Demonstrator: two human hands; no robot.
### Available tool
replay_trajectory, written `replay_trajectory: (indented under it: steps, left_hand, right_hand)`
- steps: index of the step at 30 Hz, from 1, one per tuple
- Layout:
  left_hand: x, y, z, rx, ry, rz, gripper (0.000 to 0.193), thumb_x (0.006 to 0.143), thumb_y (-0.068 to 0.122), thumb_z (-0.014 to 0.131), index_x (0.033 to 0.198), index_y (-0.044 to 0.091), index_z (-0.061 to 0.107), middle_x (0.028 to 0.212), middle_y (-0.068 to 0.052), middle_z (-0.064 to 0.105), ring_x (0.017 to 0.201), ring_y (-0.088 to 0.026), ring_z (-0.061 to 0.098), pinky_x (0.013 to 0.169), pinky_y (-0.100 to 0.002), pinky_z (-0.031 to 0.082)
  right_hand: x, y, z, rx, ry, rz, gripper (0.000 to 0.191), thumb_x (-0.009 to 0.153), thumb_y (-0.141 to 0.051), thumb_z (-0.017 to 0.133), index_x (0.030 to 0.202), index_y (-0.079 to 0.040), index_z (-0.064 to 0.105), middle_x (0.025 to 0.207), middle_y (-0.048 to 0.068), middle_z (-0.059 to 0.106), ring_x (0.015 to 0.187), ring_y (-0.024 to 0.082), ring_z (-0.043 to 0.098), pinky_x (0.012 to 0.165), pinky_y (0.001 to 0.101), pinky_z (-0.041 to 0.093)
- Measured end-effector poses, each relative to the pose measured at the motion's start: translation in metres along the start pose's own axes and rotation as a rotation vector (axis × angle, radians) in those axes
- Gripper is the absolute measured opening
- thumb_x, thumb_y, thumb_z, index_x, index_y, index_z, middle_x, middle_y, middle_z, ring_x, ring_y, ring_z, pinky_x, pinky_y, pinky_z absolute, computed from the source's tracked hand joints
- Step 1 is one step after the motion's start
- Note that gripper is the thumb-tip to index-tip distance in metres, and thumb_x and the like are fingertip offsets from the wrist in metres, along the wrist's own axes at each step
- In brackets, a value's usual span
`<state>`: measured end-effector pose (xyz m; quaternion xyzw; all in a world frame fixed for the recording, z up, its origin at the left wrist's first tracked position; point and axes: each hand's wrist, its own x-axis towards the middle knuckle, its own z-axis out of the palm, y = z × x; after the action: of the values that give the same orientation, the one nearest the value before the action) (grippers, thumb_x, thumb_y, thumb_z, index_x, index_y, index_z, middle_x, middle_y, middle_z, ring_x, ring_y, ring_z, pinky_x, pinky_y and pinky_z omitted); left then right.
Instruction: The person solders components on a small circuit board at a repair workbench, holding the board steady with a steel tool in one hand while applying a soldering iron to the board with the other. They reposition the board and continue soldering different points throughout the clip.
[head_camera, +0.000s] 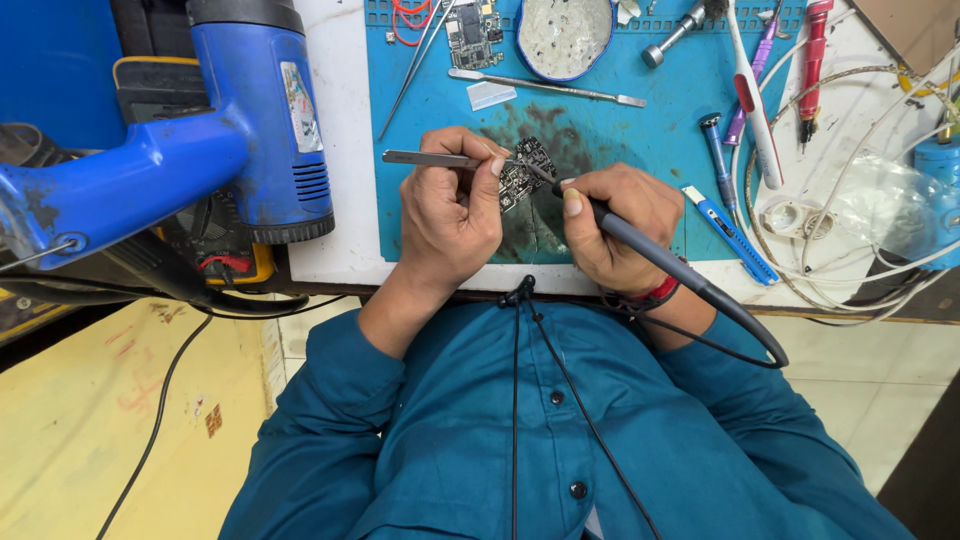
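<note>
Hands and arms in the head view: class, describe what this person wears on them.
Both arms wear long teal sleeves, pushed up short of the wrists. The left hand is bare, with no ring or band visible. The right hand is bare too; a red and dark band circles its wrist. The matching buttoned shirt has dark buttons.

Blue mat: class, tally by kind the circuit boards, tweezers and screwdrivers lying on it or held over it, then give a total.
Circuit boards: 2 (held board, spare board)
Tweezers: 2 (in left hand, loose pair)
Screwdrivers: 2 (blue, red)
Total: 6
</note>
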<state>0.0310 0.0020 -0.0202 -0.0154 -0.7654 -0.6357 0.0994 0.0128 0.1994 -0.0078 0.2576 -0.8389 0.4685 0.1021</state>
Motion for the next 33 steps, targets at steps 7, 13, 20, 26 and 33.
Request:
replay_trajectory:
  steps: [7, 13, 20, 26, 33]
  left_hand:
    - [0.0004, -0.0010, 0.0001, 0.003, 0.000, 0.026, 0.018, 0.107, -0.003, 0.062, 0.116, 0.002, 0.048, 0.104, -0.012, 0.071, 0.084, -0.011, 0.072, 0.069, -0.023, 0.057]
    - [0.0001, 0.0004, 0.0003, 0.011, 0.008, 0.016, 0.018, 0.107, -0.003, 0.062, 0.116, 0.002, 0.048, 0.103, -0.012, 0.071, 0.083, -0.011, 0.070, 0.068, -0.023, 0.057]
    - [0.0008, 0.0005, 0.0001, 0.008, 0.001, 0.007, 0.018, 0.107, -0.003, 0.062, 0.116, 0.002, 0.048, 0.102, -0.012, 0.071, 0.082, -0.010, 0.071, 0.067, -0.022, 0.057]
    - [0.0001, 0.0003, 0.0006, -0.003, -0.001, -0.001, 0.018, 0.107, -0.003, 0.062, 0.116, 0.002, 0.047, 0.103, -0.012, 0.071, 0.083, -0.011, 0.071, 0.067, -0.022, 0.057]
    - [0.0002, -0.0001, 0.0002, 0.009, -0.004, -0.003, 0.018, 0.107, -0.003, 0.062, 0.115, 0.002, 0.048, 0.103, -0.012, 0.071, 0.079, -0.010, 0.069, 0.065, -0.022, 0.055]
  right_hand:
    - [0.0001, 0.0005, 0.0002, -0.001, 0.003, -0.005, 0.006, 0.100, -0.005, 0.068, 0.097, -0.001, 0.064, 0.080, 0.012, 0.068, 0.064, 0.025, 0.063, 0.060, 0.0355, 0.048]
    - [-0.0004, -0.0003, 0.0006, -0.013, 0.005, -0.004, 0.006, 0.101, -0.005, 0.069, 0.098, -0.002, 0.065, 0.081, 0.012, 0.069, 0.065, 0.025, 0.064, 0.060, 0.0351, 0.048]
    - [-0.0007, -0.0001, 0.0005, -0.008, -0.001, 0.012, 0.007, 0.100, -0.005, 0.069, 0.096, -0.002, 0.065, 0.077, 0.011, 0.066, 0.063, 0.025, 0.063, 0.060, 0.0353, 0.047]
    - [-0.0002, 0.0007, 0.0007, -0.009, 0.006, -0.005, 0.006, 0.100, -0.004, 0.069, 0.096, -0.002, 0.065, 0.080, 0.012, 0.068, 0.064, 0.025, 0.063, 0.057, 0.0340, 0.047]
    - [-0.0013, 0.0014, 0.0010, -0.034, 0.003, 0.002, 0.006, 0.097, -0.004, 0.070, 0.094, -0.002, 0.065, 0.072, 0.011, 0.063, 0.060, 0.026, 0.061, 0.057, 0.0365, 0.045]
